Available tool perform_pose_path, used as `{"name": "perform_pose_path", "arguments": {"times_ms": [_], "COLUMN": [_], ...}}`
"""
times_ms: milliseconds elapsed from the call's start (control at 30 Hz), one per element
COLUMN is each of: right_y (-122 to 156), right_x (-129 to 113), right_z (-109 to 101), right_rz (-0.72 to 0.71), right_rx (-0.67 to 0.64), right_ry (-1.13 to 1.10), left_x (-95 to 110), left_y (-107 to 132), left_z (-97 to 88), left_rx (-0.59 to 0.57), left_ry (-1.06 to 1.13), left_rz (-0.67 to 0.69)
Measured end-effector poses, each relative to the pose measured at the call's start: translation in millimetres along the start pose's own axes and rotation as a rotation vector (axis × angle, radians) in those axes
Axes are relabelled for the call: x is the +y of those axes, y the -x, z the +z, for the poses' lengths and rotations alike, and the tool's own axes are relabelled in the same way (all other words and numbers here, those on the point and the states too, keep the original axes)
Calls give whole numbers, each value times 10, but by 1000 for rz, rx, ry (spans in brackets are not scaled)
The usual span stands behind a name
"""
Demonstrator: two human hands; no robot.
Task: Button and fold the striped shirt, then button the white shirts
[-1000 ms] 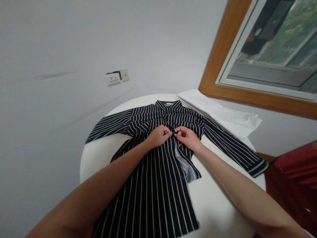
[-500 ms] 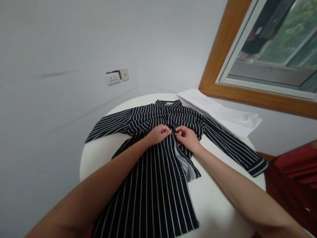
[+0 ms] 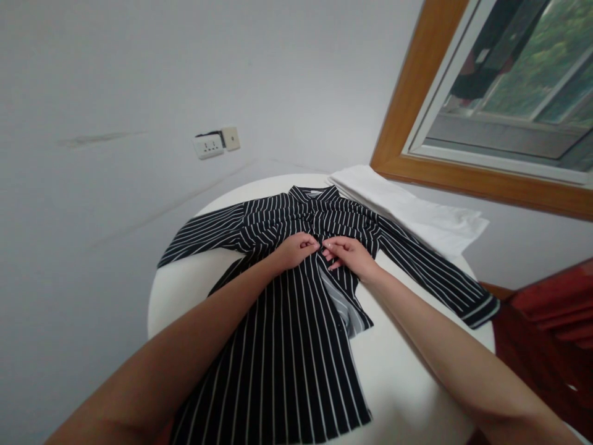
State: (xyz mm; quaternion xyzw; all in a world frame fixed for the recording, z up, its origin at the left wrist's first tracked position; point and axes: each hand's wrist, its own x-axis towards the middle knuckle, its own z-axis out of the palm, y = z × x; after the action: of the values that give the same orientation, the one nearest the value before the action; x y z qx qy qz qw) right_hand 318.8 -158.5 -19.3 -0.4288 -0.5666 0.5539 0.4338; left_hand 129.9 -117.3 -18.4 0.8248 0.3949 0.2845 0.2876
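A black shirt with white stripes (image 3: 287,346) lies face up, its collar at the far side and its sleeves spread out left and right. Both hands meet at its front opening, around mid-chest. My left hand (image 3: 299,250) pinches the placket edge between thumb and fingers. Close beside it, my right hand (image 3: 348,254) has thumb and forefinger pressed together at the same placket, the other fingers curled loosely. Any button between the fingertips is too small to make out. Below the hands the front panels part, showing the pale inner side of the fabric.
A round white table (image 3: 398,364) carries the shirt. Folded white cloth (image 3: 407,207) lies at its back right, partly under the right-hand sleeve. Behind stand a wall with a socket (image 3: 208,146) and a wood-framed window (image 3: 482,179). Red fabric (image 3: 556,303) shows at the right.
My right hand's fingertips have moved slightly left, closer to my left hand, and its lower fingers have shifted. The gap in the placket below looks narrower at the top. My left hand stays put.
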Motion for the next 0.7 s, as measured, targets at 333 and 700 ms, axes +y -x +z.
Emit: {"name": "perform_pose_path", "arguments": {"times_ms": [333, 700], "right_y": [-43, -63], "right_x": [67, 118], "right_z": [19, -8], "right_rz": [-116, -142], "right_rx": [81, 57], "right_ry": [104, 231], "left_x": [-33, -2], "left_y": [-12, 13], "left_z": [-22, 49], "left_rx": [-35, 15], "left_ry": [-22, -187], "left_rz": [3, 95]}}
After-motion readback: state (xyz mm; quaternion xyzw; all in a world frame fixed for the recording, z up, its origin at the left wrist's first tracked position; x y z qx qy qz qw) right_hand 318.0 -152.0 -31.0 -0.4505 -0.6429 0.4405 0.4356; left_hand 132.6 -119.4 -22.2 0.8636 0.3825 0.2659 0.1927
